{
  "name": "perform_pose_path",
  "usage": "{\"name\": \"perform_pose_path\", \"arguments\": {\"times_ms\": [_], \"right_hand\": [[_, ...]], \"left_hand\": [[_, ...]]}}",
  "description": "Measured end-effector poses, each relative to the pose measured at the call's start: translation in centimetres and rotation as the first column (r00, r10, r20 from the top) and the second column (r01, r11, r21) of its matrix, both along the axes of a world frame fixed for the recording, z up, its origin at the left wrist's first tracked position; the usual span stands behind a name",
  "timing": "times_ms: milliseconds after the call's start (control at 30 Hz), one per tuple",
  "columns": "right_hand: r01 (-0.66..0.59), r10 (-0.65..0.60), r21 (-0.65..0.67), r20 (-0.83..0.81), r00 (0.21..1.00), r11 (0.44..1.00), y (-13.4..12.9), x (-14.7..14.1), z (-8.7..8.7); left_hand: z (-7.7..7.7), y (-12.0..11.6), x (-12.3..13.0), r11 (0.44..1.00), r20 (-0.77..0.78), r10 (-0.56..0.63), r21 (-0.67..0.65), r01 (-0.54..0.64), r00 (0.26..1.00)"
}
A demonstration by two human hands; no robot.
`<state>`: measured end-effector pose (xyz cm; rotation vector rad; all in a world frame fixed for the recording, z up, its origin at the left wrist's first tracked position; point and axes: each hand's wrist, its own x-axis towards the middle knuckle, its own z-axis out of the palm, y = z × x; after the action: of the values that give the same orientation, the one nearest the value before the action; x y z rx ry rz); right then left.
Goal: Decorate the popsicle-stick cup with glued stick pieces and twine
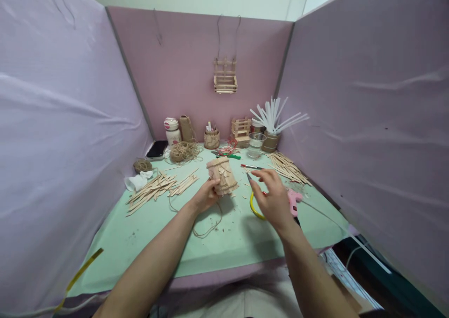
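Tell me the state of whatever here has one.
Wooden holder, tilted, in left hand
Right hand, fingers apart
Wooden basket, hanging
Phone, screen dark
Bottle, lid on
White sticks, standing fanned
Twine, loosely tangled
Red wire, tangled
Glue gun, lying down
Wooden sticks, in loose piles

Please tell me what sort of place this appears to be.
Probably a small craft booth: a pink glue gun, loose wooden sticks and tangled twine lie on the cloth-covered table.
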<state>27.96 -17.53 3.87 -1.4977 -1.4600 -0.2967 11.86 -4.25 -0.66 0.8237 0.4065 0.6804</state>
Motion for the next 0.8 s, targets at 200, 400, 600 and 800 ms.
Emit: {"name": "perform_pose_path", "arguments": {"times_ms": [200, 400, 600, 800], "right_hand": [[-0.139, 0.146, -0.044, 0.246, 0.958, 0.989, 3.0, -3.2, -0.1], [-0.129, 0.146, -0.081, 0.271, 0.952, 0.988, 4.2, -3.1, -0.9], [-0.088, 0.106, -0.081, 0.253, 0.962, 0.993, 3.9, -3.0, -2.0], [-0.07, 0.089, -0.078, 0.274, 0.958, 0.995, 4.3, -3.0, -2.3]], "left_hand": [[0.2, -0.1, 0.0, 0.998, 0.059, -0.02, 0.052, 0.017, 0.998], [0.1, 0.0, 0.0, 0.998, 0.07, -0.032, 0.055, 0.028, 0.997], [0.2, -0.2, -0.1, 0.997, 0.046, -0.038, 0.064, 0.035, 0.998], [0.2, -0.1, -0.1, 0.997, 0.065, -0.031, 0.07, 0.026, 0.997]]}}
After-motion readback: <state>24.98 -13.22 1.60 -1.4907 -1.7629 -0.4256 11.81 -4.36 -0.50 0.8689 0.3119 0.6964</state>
